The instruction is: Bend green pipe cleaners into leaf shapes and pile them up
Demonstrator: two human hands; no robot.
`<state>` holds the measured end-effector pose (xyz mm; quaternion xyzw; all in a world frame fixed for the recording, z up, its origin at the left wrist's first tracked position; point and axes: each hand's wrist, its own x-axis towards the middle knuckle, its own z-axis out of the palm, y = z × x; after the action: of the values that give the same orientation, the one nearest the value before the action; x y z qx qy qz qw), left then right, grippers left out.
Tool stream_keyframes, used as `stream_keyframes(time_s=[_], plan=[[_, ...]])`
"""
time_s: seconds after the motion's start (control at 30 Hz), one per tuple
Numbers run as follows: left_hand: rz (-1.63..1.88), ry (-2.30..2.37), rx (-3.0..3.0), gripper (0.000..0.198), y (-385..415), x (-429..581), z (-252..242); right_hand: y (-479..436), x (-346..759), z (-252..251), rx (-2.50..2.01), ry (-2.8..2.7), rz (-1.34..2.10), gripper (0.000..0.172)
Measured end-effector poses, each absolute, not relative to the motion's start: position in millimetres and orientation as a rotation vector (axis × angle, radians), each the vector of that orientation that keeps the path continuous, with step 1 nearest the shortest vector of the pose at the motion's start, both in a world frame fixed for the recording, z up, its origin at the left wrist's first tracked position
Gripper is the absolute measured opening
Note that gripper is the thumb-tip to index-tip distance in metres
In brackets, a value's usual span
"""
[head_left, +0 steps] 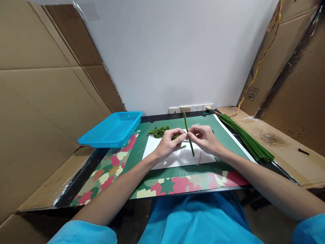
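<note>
Above the white sheet (pixel 167 157), both my hands meet at the middle of a green pipe cleaner (pixel 191 147) that stands nearly upright, leaning slightly. My left hand (pixel 172 139) is closed, thumb and forefinger pinching at its middle; another green piece sticks out below these fingers. My right hand (pixel 204 137) pinches the same spot from the other side. Just behind my left hand lies a small heap of bent green pipe cleaners (pixel 158 131). A large bundle of straight green pipe cleaners (pixel 246 137) rests at the right. The fingertips hide where the pieces join.
A blue perforated basket (pixel 111 130) stands at the left table edge. Power sockets (pixel 191 108) line the wall behind the green mat (pixel 138 150). Cardboard panels (pixel 50 84) rise on both sides, and a yellow cable (pixel 259 64) hangs at the right.
</note>
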<state>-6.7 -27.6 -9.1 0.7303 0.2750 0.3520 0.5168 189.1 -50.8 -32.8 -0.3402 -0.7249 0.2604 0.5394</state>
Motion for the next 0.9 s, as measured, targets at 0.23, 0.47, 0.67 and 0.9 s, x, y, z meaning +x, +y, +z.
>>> stream_keyframes(time_s=[0.23,0.47,0.67,0.9], plan=[[0.853,0.644,1.842,0.041,-28.8,-7.1,-10.1,-48.6,192.9,-34.5,-0.766,-1.76,0.859,0.036],[0.757,0.588,1.688,0.037,-21.7,-11.9,-14.5,-45.5,194.3,-34.6,-0.729,-1.812,0.906,0.036],[0.653,0.609,1.563,0.042,-19.7,-12.6,-16.6,-45.6,194.2,-35.3,-0.803,-1.898,0.788,0.036],[0.797,0.697,1.536,0.041,-20.0,-12.3,-8.2,-42.5,202.0,-30.6,-0.792,-1.626,0.849,0.037]])
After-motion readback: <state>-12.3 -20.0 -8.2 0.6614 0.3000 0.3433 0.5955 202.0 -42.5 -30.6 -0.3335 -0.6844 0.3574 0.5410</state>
